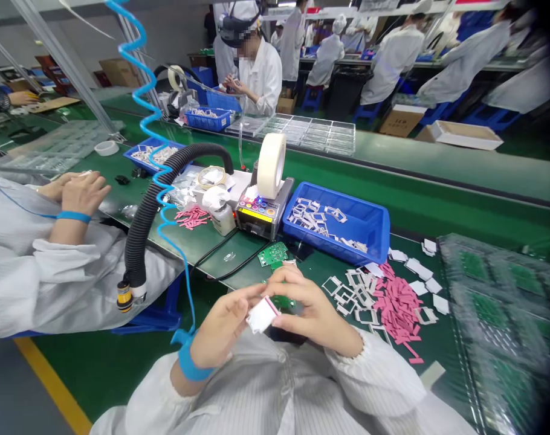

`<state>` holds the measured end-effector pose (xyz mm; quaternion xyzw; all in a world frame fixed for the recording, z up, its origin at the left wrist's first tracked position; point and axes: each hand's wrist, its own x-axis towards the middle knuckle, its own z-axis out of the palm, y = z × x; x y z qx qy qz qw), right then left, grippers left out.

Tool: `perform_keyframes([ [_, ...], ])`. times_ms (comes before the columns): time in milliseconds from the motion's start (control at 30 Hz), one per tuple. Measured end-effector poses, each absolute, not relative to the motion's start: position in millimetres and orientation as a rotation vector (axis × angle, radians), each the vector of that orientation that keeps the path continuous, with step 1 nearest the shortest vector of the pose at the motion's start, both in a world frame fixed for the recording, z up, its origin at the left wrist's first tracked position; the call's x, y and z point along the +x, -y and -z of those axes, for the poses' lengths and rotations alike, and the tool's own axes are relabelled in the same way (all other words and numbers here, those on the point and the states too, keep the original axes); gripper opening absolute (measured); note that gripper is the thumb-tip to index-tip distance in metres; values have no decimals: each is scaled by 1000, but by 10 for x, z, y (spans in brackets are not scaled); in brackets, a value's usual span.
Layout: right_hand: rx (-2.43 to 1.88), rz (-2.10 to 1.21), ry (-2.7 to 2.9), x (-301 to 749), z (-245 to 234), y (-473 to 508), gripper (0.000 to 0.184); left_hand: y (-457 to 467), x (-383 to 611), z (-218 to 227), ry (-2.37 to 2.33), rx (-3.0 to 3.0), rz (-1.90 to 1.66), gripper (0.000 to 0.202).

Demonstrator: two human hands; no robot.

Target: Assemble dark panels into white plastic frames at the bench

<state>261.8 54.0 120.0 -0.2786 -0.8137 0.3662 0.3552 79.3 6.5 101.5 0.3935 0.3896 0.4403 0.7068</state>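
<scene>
My left hand [223, 323] and my right hand [309, 305] meet close to my chest. Between their fingertips is a small white piece with a pink strip [262, 314], pinched from both sides. A small green circuit board [283, 300] sits partly hidden under my right fingers. Another green board [273, 254] lies on the green mat just beyond my hands. A blue wrist strap [190, 361] with a coiled blue cord [152, 121] is on my left wrist.
A pile of pink strips [397, 302] and white frames [352, 293] lies to the right. Behind are a blue bin of frames [375, 220], a tape dispenser [266, 205], a black hose [141, 223] and clear trays of boards [506, 302]. A co-worker's hands [75, 190] rest at left.
</scene>
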Motion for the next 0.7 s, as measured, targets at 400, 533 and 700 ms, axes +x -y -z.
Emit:
perform_keyframes([
  [400,-1165,-1498,1405,1988,-1099,-713,27,16,359,-606,-1178,653,-1322,27],
  [533,-1348,-1554,938,1978,-828,-1091,27,46,-274,-27,-847,-38,-1527,28],
  [700,-1420,-1544,611,1954,-665,-1403,20,270,-1012,266,-758,-186,-1736,43],
])
